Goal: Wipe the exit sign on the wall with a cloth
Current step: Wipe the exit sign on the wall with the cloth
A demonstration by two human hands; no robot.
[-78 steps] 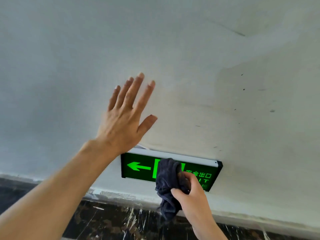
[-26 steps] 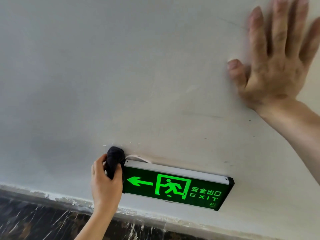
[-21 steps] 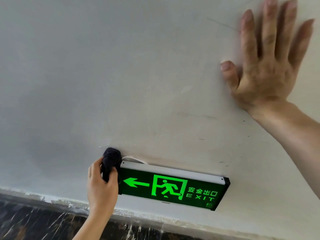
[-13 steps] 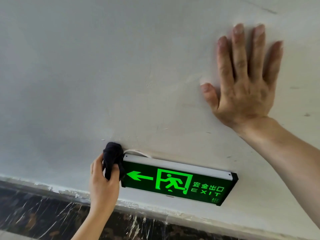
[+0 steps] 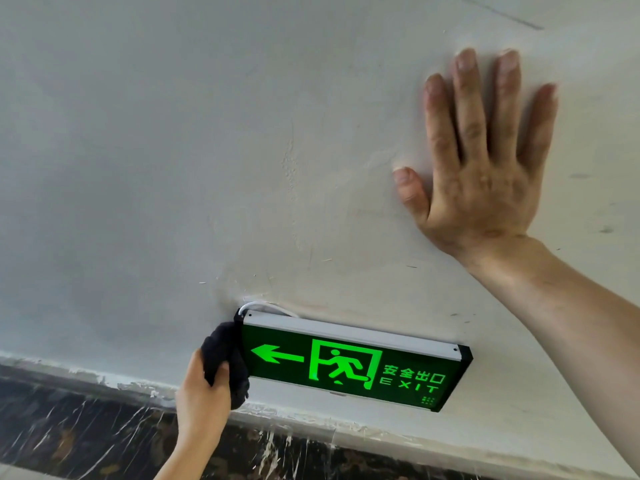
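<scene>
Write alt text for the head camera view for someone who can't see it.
A person's left hand presses a dark cloth against the left end of a lit green exit sign mounted low on a pale wall. The right hand lies flat and open on the wall above the sign, and dark marbled skirting runs below.

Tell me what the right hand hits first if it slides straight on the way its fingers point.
Nothing, apparently: above the right hand only bare wall shows up to the picture's edge.
</scene>
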